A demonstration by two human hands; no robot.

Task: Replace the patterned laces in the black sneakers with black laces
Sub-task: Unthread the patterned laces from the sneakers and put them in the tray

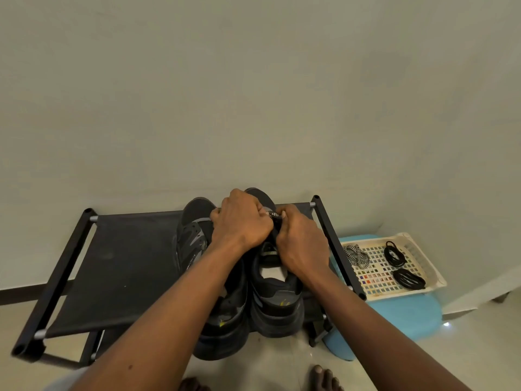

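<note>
**A:** Where was the patterned lace (272,214) when you looked?

**B:** Squeezed between the two hands, over the front eyelets of the right-hand sneaker (277,294). Only a short black-and-white stretch showed in the gap.

**A:** And the fingers?

**B:** All curled. The right hand (300,244) pinched the lace from its own side, and the left hand (242,220) was fisted tight against it from the other. I judged both were gripping it, though the left hand's knuckles hid its fingertips.

**A:** How did the shoe lie?

**B:** Lengthwise away from the person, toe to the wall and heel at the near edge of the fabric shoe rack (127,263). The other sneaker (194,221) stood just beside it. A pull on the lace would probably have to come up and back, along that axis.

**A:** The replacements?

**B:** Two bundles of black laces (394,253) lay in a white basket (435,285) on the right, beside a coiled patterned lace (356,255). The right hand was nearer to them.

**A:** Any brand or lettering?

**B:** None I could read. There were yellow marks on the heels, too small to make out.
</note>
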